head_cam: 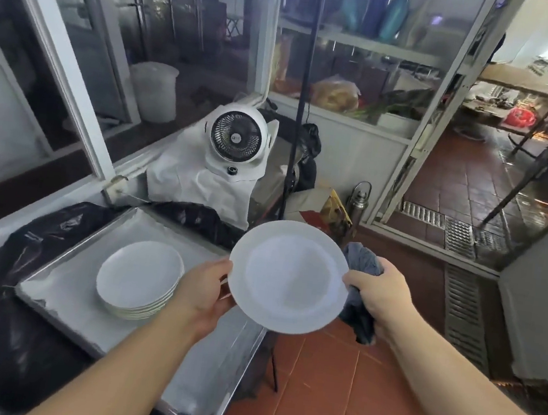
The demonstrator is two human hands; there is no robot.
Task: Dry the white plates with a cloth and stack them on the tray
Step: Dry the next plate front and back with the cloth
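A white plate (288, 276) is held in the air, tilted toward me, to the right of the metal tray (59, 288). My left hand (201, 293) grips its left rim with the thumb on top. My right hand (380, 298) holds a bunched grey-blue cloth (361, 261) against the plate's right rim; part of the cloth is hidden behind the plate and hand. A stack of several white plates (139, 277) stands on the tray, left of the held plate.
The tray rests on black plastic bags (37, 240) beside a glass partition. A white fan (238, 139) on a white cloth stands behind it. A black tripod pole (298, 124) rises in the middle. Red tiled floor (323, 385) with drain grates lies to the right.
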